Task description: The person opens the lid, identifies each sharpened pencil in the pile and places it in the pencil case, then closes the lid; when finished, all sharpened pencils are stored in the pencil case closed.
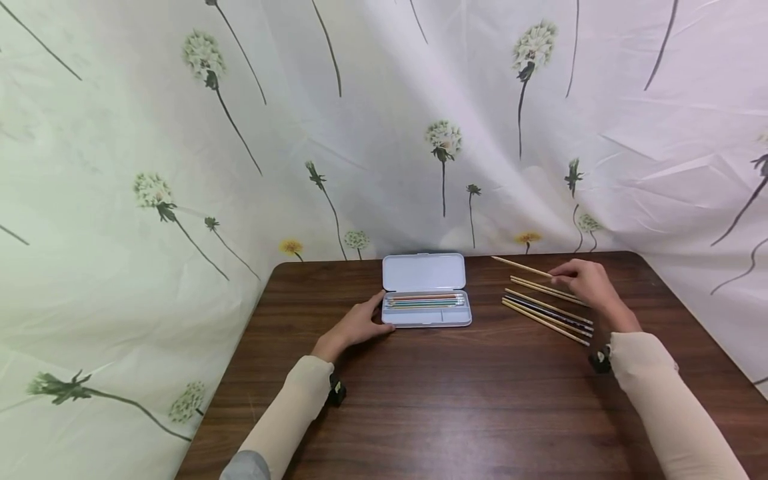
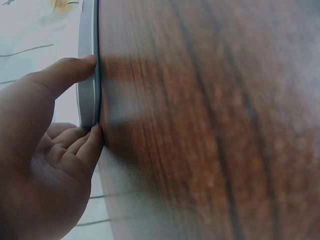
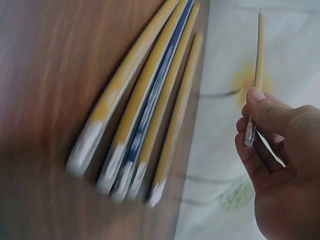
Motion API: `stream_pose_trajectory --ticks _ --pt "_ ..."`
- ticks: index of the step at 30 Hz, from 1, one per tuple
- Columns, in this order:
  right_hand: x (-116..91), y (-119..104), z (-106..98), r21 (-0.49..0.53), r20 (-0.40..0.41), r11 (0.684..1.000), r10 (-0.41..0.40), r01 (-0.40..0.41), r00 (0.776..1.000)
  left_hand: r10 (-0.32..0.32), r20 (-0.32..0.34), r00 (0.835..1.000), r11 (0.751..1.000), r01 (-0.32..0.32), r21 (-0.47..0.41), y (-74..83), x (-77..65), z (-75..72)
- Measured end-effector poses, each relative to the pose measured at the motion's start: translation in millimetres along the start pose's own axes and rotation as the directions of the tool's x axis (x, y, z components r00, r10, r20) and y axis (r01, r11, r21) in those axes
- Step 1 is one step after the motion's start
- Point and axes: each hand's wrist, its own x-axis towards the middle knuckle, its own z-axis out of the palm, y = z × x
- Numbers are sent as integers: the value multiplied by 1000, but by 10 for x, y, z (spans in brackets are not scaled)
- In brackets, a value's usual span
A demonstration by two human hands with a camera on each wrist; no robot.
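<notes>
A white pencil case (image 1: 427, 317) lies with its lid (image 1: 423, 273) raised at the table's far side. Several coloured pencils (image 1: 423, 302) lie side by side in its long back compartment. My left hand (image 1: 360, 322) holds the left end of the case; in the left wrist view its thumb (image 2: 80, 67) presses the front side and the fingers curl at the end. My right hand (image 1: 585, 283) pinches a yellow pencil (image 3: 260, 55) near its eraser end, above the table. Beneath it several more pencils (image 1: 543, 320), yellow ones and a dark blue one, lie in a loose fan.
The brown wooden table (image 1: 444, 400) ends just behind the case. A pale cloth (image 1: 384, 147) printed with dandelions hangs beyond the far edge and around the sides. The case's front compartments are divided by a small wall (image 1: 442, 316).
</notes>
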Motion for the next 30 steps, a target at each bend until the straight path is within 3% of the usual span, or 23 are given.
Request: stream_pose_trajectory --ticks 20,30 --pt "356 -864 550 121 12 979 -165 162 986 23 -14 1000 999 -23 32 -32 22 17" --pt "455 -1207 914 171 109 964 -224 204 969 22 -13 1000 1000 -21 23 -41 41 13"
